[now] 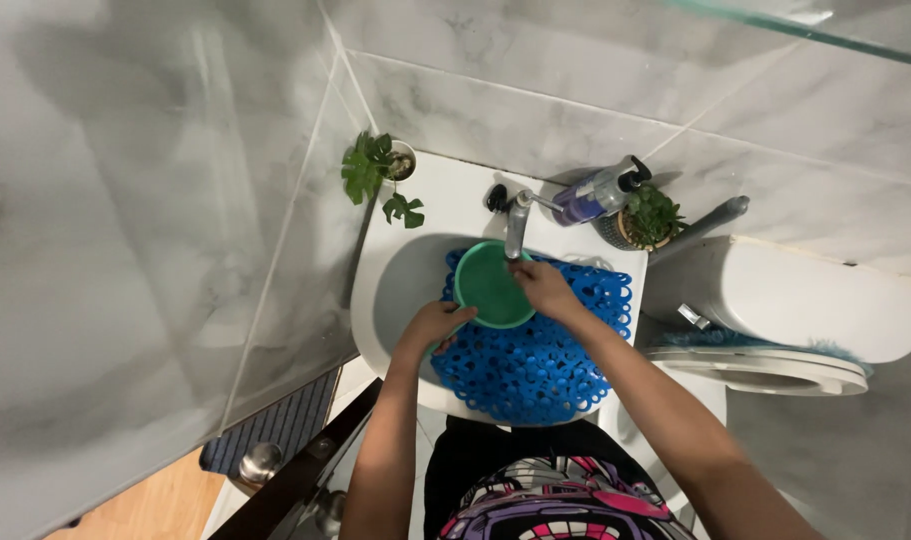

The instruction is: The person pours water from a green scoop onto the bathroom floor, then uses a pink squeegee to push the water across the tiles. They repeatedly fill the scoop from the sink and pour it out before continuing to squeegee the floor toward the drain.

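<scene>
Green bowl (489,286) over white sink (395,290), tilted on edge, open side toward the camera, right under the tap (516,224). Left hand (437,325) at the bowl's lower left rim, grip closed on that rim. Right hand (543,287) at the bowl's right rim, fingers curled onto the edge, grip closed on it too. Blue mat (535,355) with round holes draped across the sink's right half and over the front edge, under and behind the bowl, touching it. Whether water runs from the tap: cannot tell.

Small plant (380,170) in a white pot on the sink's back left corner, leaves hanging over the rim. Purple spray bottle (595,195) lying near the tap on the back ledge, just beside a second plant (647,220) in a dark pot at the back right corner. Toilet (775,330) to the right of the sink, lid down on the seat, a blue fringed cloth (735,341) between tank and lid. Grey marble-look tiles (155,250) on the walls. Striped dark mat (275,425) on the floor at lower left, near a metal doorknob (260,462).
</scene>
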